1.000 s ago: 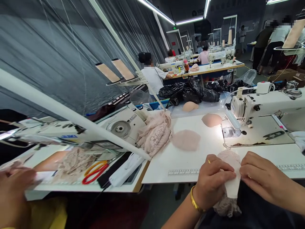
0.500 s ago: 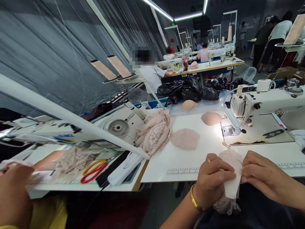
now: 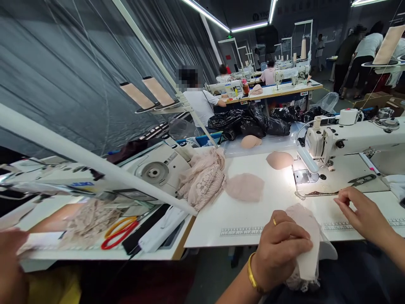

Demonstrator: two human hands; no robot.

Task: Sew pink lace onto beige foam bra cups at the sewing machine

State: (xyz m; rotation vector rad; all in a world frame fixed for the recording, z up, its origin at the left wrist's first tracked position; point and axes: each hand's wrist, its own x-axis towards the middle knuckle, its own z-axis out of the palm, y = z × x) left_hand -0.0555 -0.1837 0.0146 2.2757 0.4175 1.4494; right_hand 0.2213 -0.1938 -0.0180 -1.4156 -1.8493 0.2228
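My left hand (image 3: 281,249), wearing a ring and a gold bangle, grips a beige lace bra cup (image 3: 308,253) at the front edge of the table. Loose lace dangles beneath, and a pale curved flap sticks out on the right side. My right hand (image 3: 368,213) is apart from the cup, with half-curled fingers and nothing visible in them. Just beyond its fingertips lie black thread snips (image 3: 362,180) on the bed of the sewing machine (image 3: 354,139). A flat sheer beige piece (image 3: 245,187) and a moulded cup (image 3: 280,160) rest on the tabletop.
Bunched lace (image 3: 204,177) lies at the table's left end. A neighbouring table holds red and orange scissors (image 3: 120,234) and another sewing machine (image 3: 155,171); a co-worker's hand (image 3: 11,257) shows at the far left. Black plastic bags (image 3: 249,120) sit behind.
My right hand has let go of the lace bra cup and moved up and right toward the snips. My left hand keeps hold of the cup, slightly lower.
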